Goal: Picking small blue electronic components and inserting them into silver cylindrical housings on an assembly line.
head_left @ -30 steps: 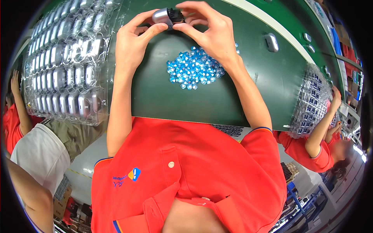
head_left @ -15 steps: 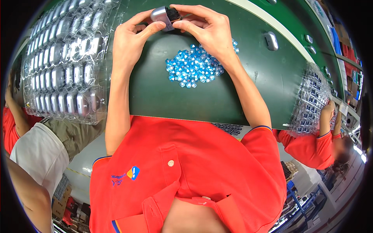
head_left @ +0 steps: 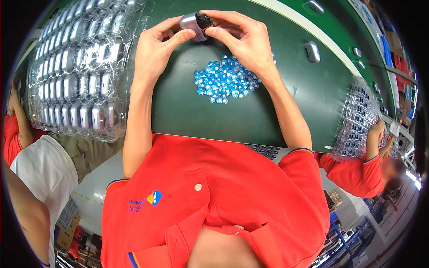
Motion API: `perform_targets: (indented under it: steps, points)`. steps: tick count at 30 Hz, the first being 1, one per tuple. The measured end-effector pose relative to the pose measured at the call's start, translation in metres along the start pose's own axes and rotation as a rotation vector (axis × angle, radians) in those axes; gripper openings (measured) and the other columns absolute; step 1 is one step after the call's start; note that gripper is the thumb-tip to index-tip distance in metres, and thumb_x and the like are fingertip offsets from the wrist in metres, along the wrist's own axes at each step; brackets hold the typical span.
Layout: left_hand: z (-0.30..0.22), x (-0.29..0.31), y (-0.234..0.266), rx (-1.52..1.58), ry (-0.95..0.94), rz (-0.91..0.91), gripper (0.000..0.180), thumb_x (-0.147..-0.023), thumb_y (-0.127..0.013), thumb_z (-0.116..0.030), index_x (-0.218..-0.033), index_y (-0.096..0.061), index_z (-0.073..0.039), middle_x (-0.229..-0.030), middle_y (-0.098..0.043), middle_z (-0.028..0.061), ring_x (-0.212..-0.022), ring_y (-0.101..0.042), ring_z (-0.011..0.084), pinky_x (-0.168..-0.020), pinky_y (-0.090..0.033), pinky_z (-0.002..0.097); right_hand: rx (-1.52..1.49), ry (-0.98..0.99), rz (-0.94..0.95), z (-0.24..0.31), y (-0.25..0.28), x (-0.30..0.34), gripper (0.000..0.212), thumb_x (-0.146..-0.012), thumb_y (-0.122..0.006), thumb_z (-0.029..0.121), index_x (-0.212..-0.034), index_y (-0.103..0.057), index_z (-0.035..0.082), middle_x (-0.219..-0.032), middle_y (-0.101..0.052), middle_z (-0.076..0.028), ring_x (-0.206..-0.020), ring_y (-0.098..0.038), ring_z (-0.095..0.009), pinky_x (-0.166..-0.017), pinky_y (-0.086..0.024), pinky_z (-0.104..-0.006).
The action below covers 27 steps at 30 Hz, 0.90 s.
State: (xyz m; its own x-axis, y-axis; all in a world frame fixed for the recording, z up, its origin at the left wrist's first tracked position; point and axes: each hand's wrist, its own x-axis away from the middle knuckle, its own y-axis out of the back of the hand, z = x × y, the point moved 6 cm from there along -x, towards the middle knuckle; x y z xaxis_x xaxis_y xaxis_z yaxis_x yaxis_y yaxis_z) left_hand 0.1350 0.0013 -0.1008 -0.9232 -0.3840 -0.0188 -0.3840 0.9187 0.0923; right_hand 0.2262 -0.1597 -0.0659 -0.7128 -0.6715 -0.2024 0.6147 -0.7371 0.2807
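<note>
- Tray [head_left: 67, 85] far left on green bench [head_left: 201, 116]: clear blister type, rows of silver-grey oval parts, one per pocket, nearly all pockets filled.
- Co-worker w/ white sleeve [head_left: 35, 169] at lower-left edge, not touching anything on the bench.
- Left hand [head_left: 154, 51] just right of tray, forearm coming up from the red shirt. Thumb + fingers closed on left side of small silver-grey part [head_left: 193, 21].
- Part is held up above bench near the far edge, between both hands. Dark end [head_left: 205, 20] faces right hand.
- Right hand [head_left: 248, 42] pinched shut on that dark end, thumb below, index on top. Both hands gripping same part.
- Pile of small blue pieces [head_left: 225, 80] lying on bench, directly under/near right palm, wrist looks to be just touching its right edge.
- One loose silver oval part [head_left: 312, 51] on bench right of hands, well apart from pile.
- 2nd clear tray [head_left: 357, 120] at right bench edge, dark items in pockets; another person's hand [head_left: 377, 131] on it.
</note>
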Motion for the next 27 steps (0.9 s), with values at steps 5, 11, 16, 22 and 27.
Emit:
perform_targets:
  steps: [5,11,16,22,27]
  points:
    - [-0.001,-0.001,-0.002,-0.004,0.011,-0.005,0.039,-0.082,-0.079,-0.023,-0.114,-0.072,-0.001,-0.088,-0.07,-0.0008,-0.069,-0.049,0.0042,-0.064,-0.042,0.0208,-0.07,0.012,-0.063,-0.003,-0.001,0.001,0.032,-0.083,-0.074,0.005,-0.114,-0.07,0.003,-0.098,-0.071,-0.011,-0.088,-0.071,-0.018,-0.083,-0.059,-0.0303]
    - [-0.001,-0.001,-0.001,-0.004,-0.001,-0.032,0.038,-0.083,-0.079,-0.023,-0.113,-0.072,-0.001,-0.087,-0.069,-0.0008,-0.069,-0.049,0.0041,-0.064,-0.042,0.0207,-0.037,0.038,-0.106,-0.001,-0.008,0.008,0.034,-0.089,-0.07,0.004,-0.122,-0.064,-0.003,-0.106,-0.07,-0.011,-0.099,-0.068,-0.017,-0.092,-0.055,-0.0302]
    - [0.001,-0.002,0.001,-0.018,-0.01,-0.015,0.037,-0.083,-0.079,-0.024,-0.112,-0.072,-0.002,-0.084,-0.069,-0.001,-0.068,-0.049,0.0038,-0.063,-0.041,0.0207,-0.087,-0.034,-0.092,0.0,-0.006,0.006,0.035,-0.088,-0.071,0.005,-0.121,-0.064,-0.003,-0.106,-0.07,-0.012,-0.099,-0.068,-0.017,-0.092,-0.055,-0.0302]
    - [0.0,-0.002,0.001,-0.018,-0.019,-0.016,0.037,-0.083,-0.079,-0.025,-0.112,-0.073,-0.002,-0.082,-0.069,-0.0012,-0.068,-0.049,0.0034,-0.063,-0.041,0.0207,0.0,0.011,-0.11,0.005,-0.008,0.008,0.034,-0.087,-0.072,0.004,-0.119,-0.065,-0.003,-0.104,-0.07,-0.012,-0.096,-0.07,-0.018,-0.09,-0.057,-0.0307]
    - [0.0,-0.002,0.001,-0.034,-0.005,-0.012,0.036,-0.083,-0.079,-0.024,-0.111,-0.073,-0.002,-0.082,-0.068,-0.0017,-0.067,-0.048,0.0034,-0.062,-0.04,0.0206,0.119,0.131,-0.159,0.013,-0.007,0.01,0.033,-0.086,-0.073,0.005,-0.117,-0.066,-0.003,-0.102,-0.071,-0.013,-0.092,-0.071,-0.018,-0.087,-0.058,-0.0308]
